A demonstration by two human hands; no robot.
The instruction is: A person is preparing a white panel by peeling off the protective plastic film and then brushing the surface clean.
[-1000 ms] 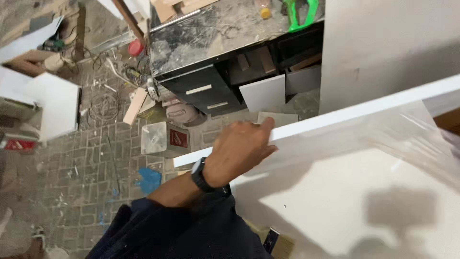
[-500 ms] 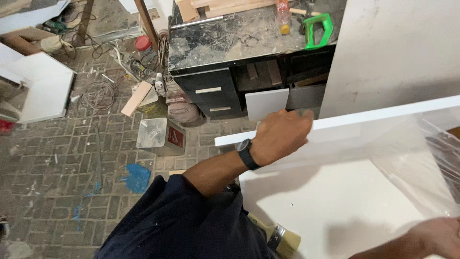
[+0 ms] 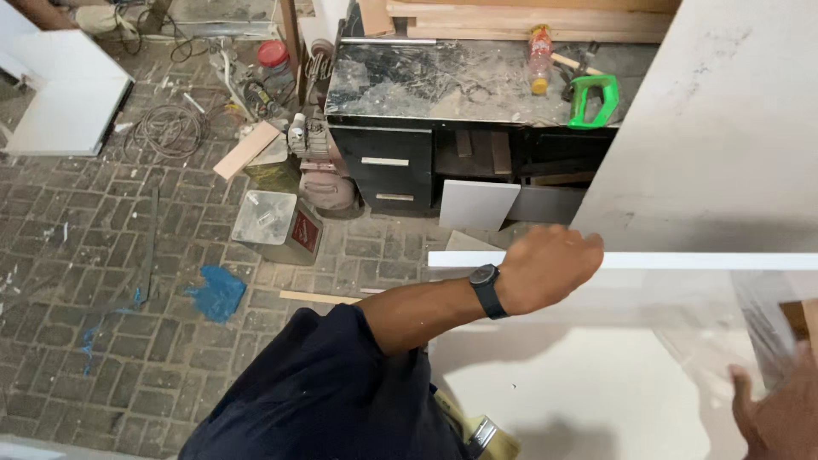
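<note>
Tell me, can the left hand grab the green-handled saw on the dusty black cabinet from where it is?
Probably not: the left hand grips the white panel's edge, and the green-handled saw lies far beyond it.

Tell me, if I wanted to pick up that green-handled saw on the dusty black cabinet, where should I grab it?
Probably by the green handle of the saw. It is a closed loop with an opening for the fingers, lying flat on the black cabinet top, and it is the saw's nearest, most exposed part. Come down from above at the cabinet's front edge, since a bottle and tool stand close behind.
</note>
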